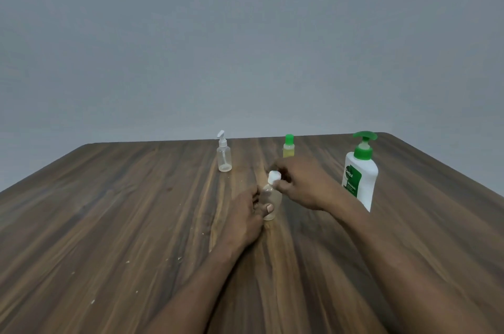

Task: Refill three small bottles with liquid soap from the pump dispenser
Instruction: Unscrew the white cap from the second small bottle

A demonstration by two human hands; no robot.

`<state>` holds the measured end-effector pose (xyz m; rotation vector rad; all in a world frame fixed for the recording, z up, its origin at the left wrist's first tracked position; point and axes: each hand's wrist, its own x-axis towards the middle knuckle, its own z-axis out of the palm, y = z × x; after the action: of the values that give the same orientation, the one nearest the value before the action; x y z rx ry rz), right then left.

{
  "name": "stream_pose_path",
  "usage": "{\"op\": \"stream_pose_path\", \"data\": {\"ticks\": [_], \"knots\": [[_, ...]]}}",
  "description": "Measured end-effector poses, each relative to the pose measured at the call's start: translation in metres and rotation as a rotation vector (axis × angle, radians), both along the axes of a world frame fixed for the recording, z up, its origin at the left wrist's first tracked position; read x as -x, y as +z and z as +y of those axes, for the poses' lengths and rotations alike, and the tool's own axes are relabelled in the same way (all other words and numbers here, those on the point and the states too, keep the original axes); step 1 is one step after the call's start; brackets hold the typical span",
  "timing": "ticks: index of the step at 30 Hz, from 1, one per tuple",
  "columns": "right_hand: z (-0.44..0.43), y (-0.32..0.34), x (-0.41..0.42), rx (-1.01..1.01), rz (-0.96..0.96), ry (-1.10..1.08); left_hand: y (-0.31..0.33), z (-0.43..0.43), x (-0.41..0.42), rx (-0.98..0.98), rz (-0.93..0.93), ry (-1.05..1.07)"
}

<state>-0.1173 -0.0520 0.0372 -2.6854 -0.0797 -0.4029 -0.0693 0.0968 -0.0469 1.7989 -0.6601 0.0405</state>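
Note:
A small clear bottle (271,198) stands upright mid-table, and my left hand (245,216) grips its body. Its white cap (274,177) is pinched by the fingers of my right hand (302,183) at the neck. Whether the cap is on or off the neck I cannot tell. Farther back stands a clear spray bottle (224,156) with a white pump top. A small yellowish bottle with a green cap (288,146) stands behind my right hand. The white soap pump dispenser (360,172) with a green pump stands to the right, partly hidden by my right forearm.
The dark wooden table (122,211) has small white crumbs on its left front part. A plain grey wall rises behind the table's far edge.

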Motion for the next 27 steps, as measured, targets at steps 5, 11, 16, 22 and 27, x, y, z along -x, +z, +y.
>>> {"op": "stream_pose_path", "data": {"ticks": [5,11,16,22,27], "knots": [[0.003,-0.006,0.000,0.033,-0.083,0.020,-0.001,0.000,-0.002,-0.010,0.011,0.008],[-0.029,0.002,-0.019,-0.117,-0.288,-0.058,-0.004,0.002,-0.008,0.011,0.074,-0.024],[-0.056,-0.036,-0.064,-0.044,-0.075,-0.282,-0.003,0.003,-0.009,0.016,0.077,-0.031],[-0.052,-0.060,-0.090,-0.022,0.075,-0.253,-0.003,0.005,-0.011,-0.010,0.104,-0.023],[-0.046,-0.054,-0.092,-0.040,0.140,-0.232,-0.001,0.005,-0.010,0.000,0.137,-0.024]]}}
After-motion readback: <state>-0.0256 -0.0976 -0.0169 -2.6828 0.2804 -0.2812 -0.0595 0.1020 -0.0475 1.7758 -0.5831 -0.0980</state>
